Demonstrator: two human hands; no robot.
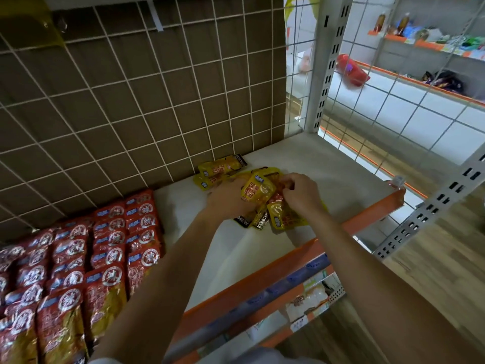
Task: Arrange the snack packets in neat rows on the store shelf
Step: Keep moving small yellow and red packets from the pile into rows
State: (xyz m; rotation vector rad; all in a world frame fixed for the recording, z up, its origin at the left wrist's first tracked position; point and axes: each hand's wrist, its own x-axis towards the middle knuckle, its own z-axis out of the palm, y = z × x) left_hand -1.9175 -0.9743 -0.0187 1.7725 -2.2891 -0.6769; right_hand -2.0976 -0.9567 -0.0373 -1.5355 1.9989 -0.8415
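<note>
A person's two hands work a loose heap of small yellow foil snack packets (284,219) near the middle of a white store shelf (328,166), close to its white wire-grid back panel (131,101). The right hand (301,194) has its fingers curled and pinches packets at the top of the heap. The left hand (227,199) lies on the heap's other side, but a tilted packet (257,190) hides its fingertips, so its hold cannot be told. To the left, well apart from the heap, red foil snack packets (105,258) already lie in overlapping rows.

The yellow packets look light, thin and glossy, so they are likely to slide over one another and crumple if squeezed. A pinch on the flat sealed edge of one packet, lifted clear of its neighbours, seems the safest hold. The shelf's orange front lip (367,216) lies near the heap, and a careless sweep could push packets over it.
</note>
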